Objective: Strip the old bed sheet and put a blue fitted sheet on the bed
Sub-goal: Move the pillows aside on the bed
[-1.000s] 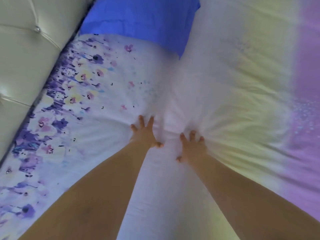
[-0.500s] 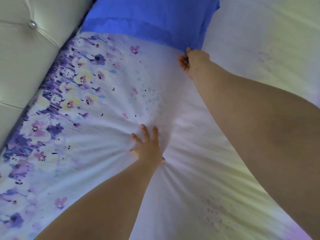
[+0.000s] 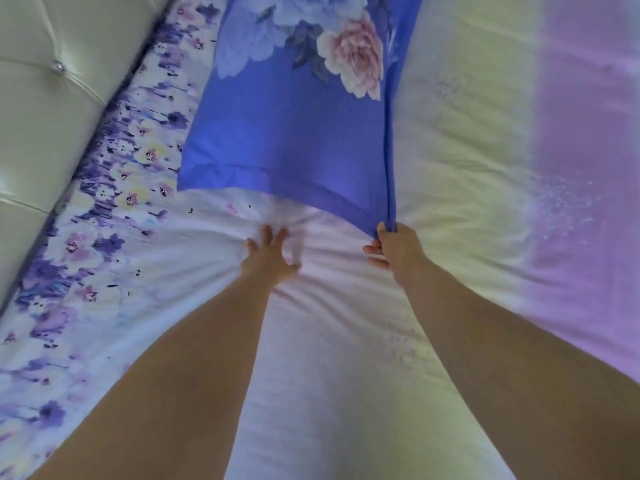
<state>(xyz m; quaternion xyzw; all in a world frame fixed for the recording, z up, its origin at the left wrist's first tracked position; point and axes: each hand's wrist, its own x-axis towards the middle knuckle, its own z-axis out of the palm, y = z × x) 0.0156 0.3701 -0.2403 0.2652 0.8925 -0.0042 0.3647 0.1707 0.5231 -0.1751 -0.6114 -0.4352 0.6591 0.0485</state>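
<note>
Right hand (image 3: 394, 251): thumb and forefinger pinch the near corner of a blue pillowcase (image 3: 287, 133), other fingers loosely curled below the pinch, knuckles toward the left. Corner sits just above the hand, fabric pulled taut from it along a straight right edge.

Left hand (image 3: 270, 258): fingers spread and pressing flat into the old bed sheet (image 3: 325, 341), palm down. Fingertips motion-blurred, so cannot tell whether they bunch cloth or only press. Creases fan out from under this hand to both sides. Hands are near each other, not touching; left hand lies just below the pillowcase's lower hem.

Both bare forearms run from the bottom corners up to centre.

Pillowcase: blue, big pale and pink flower print at the far end, lying on top of the sheet, slanted, left near corner resting on the floral band. Probably has a pillow inside, view doesn't settle it.

Old sheet covers the bed: white in the middle, purple-and-yellow flower border along the left edge, pale yellow strip then lilac strip to the right. It is on the mattress, wrinkled around the hands.

Cream tufted headboard (image 3: 52, 109) with a shiny button runs along the left, touching the sheet's floral edge.
</note>
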